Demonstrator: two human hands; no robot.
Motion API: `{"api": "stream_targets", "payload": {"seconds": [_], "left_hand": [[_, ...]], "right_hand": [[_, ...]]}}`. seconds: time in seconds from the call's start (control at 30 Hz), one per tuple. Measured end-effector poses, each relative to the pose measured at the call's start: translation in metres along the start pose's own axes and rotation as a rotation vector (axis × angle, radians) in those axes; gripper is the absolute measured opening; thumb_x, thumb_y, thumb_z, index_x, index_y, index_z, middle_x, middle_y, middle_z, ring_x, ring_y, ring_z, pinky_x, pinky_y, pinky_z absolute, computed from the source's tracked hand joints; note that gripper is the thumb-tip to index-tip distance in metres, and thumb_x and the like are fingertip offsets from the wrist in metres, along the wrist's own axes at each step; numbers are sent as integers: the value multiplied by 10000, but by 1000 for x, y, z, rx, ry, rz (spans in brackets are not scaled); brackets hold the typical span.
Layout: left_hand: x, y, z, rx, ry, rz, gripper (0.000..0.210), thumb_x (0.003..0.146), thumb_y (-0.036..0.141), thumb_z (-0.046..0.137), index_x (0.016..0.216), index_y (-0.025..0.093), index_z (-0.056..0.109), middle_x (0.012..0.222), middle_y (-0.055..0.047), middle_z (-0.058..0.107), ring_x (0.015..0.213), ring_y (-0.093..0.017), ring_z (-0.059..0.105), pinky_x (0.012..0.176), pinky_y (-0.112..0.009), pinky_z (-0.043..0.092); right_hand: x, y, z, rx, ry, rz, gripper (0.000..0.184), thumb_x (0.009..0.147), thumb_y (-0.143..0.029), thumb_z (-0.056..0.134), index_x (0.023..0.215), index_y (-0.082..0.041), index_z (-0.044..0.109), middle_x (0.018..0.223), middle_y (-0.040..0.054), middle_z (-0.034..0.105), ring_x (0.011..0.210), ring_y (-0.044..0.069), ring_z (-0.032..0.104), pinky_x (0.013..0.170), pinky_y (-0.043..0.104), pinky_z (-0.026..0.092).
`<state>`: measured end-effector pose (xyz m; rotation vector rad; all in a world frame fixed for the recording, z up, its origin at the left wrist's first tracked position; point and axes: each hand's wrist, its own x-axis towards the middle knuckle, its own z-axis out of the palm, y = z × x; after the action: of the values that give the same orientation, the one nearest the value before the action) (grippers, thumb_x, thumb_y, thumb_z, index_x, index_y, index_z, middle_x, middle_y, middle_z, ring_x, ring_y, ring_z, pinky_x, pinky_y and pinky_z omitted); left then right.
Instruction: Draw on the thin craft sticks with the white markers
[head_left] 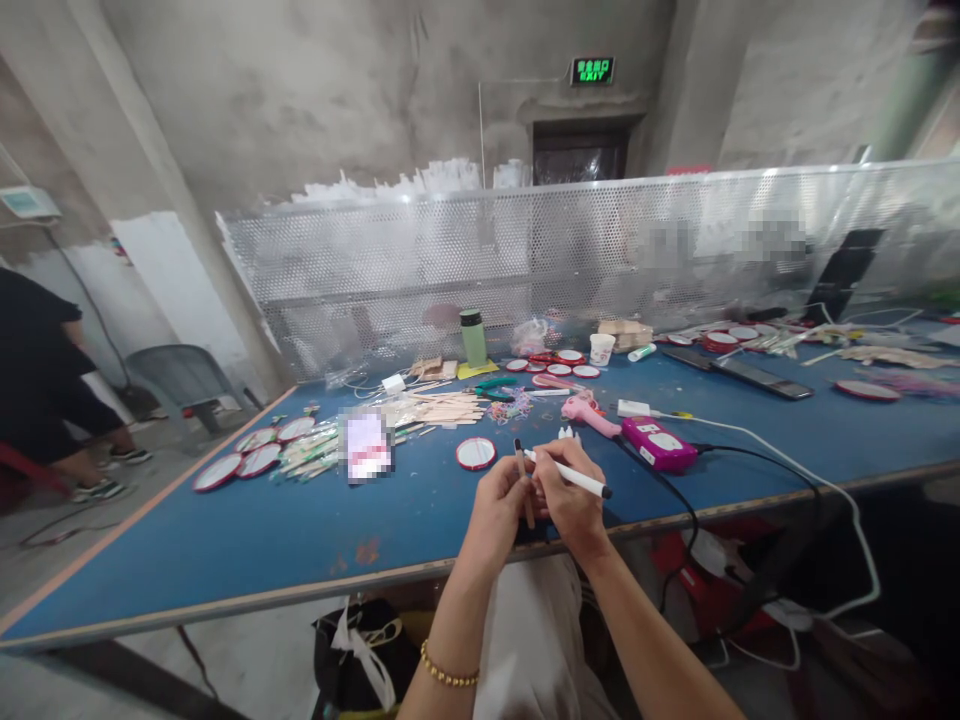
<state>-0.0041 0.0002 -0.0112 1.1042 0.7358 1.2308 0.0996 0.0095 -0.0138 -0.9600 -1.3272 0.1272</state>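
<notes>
Close to the front edge of the table, my left hand (500,497) pinches a thin brown wooden stick (520,462) whose top end is black. Held in writing grip by my right hand (574,490) is a white marker pen (576,476) with a black back end. The pen's front end is right beside the upper part of the stick; whether they touch I cannot tell. Just beyond my left hand lies a white round disc with a red rim (476,453). White pointed tips (568,433) show behind my right hand, partly hidden.
A purple power strip (658,444) with cables and a pink glue gun (589,412) lie to the right. Wooden sticks (450,408), a green bottle (473,340), a paper cup (601,349) and red-rimmed discs (259,459) are spread about. A mesh screen (405,260) closes the back.
</notes>
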Motion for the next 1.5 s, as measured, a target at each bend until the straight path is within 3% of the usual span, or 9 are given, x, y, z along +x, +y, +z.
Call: {"api": "stream_targets", "payload": {"seconds": [0.2, 0.37, 1.03, 1.23, 1.5], "left_hand": [[0, 1, 1, 5, -6, 20, 361, 668, 405, 747, 864, 142, 597, 687, 14, 602, 512, -86, 507, 451, -188, 391], [2, -1, 1, 16, 8, 20, 348, 667, 387, 742, 874, 141, 610, 699, 7, 601, 568, -110, 548, 502, -210, 438], [0, 1, 2, 3, -13, 13, 361, 672, 424, 744, 849, 152, 587, 628, 36, 556, 476, -74, 473, 451, -189, 357], [0, 1, 2, 8, -11, 0, 380, 661, 420, 745, 871, 151, 580, 659, 20, 563, 560, -111, 536, 502, -211, 423], [1, 1, 1, 16, -20, 11, 369, 676, 421, 736, 871, 150, 578, 655, 29, 562, 501, -85, 501, 458, -190, 374]], "right_hand": [[0, 0, 0, -14, 7, -28, 199, 846, -243, 514, 667, -204, 590, 581, -16, 623, 513, 124, 558, 524, 234, 442], [1, 0, 0, -10, -19, -15, 202, 852, -250, 514, 669, -207, 588, 571, -22, 611, 485, 119, 539, 508, 237, 431], [1, 0, -1, -18, -18, 1, 204, 848, -254, 517, 662, -210, 588, 565, -20, 607, 497, 127, 546, 523, 248, 437], [-1, -1, -1, 3, -4, 31, 202, 855, -266, 516, 673, -208, 585, 539, -30, 586, 469, 123, 528, 504, 246, 431], [1, -1, 0, -11, -24, 8, 201, 853, -269, 520, 675, -208, 590, 564, -25, 603, 488, 122, 541, 508, 240, 427]]}}
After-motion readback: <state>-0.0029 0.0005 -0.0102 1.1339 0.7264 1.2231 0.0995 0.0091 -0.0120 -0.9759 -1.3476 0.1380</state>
